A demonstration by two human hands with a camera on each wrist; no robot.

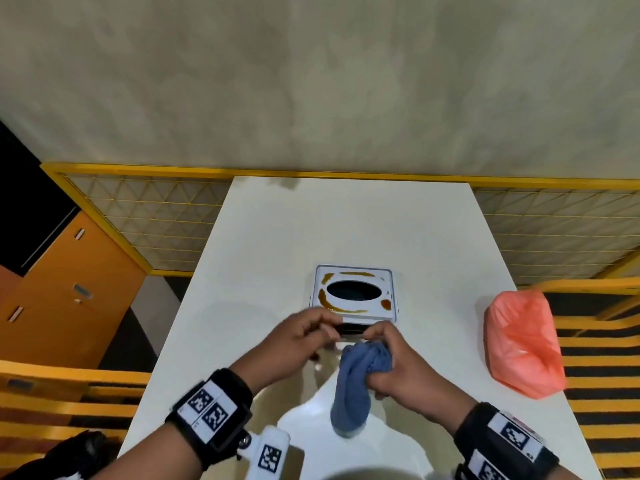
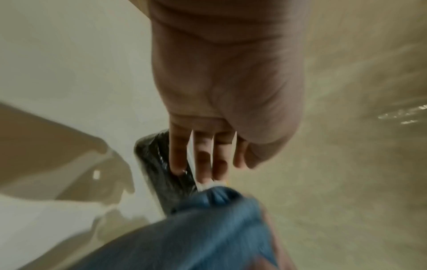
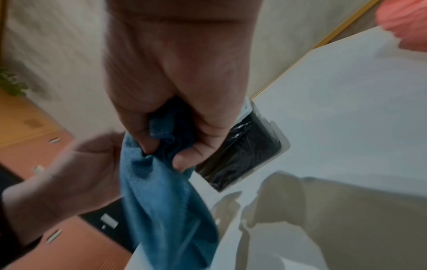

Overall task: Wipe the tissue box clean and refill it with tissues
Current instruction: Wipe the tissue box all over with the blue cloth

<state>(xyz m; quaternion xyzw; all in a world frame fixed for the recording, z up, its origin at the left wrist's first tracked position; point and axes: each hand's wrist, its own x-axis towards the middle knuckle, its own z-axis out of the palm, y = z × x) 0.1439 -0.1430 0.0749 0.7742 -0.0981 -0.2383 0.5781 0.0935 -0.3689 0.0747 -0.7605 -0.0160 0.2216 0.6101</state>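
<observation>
Item: right hand clenches a bunched blue microfibre cloth, ready for wiping. Left hand, fingers curled (grasp unclear), steadies the near edge of the square white brown-stained tissue box, just beyond both hands.

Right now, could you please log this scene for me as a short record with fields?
tissue box: white top stained brown around the oval opening, no tissue showing
blue cloth: bunched, gripped by right hand
left hand: fingers at box's near edge
pink plastic bag: right of box, apart
table: white
</observation>
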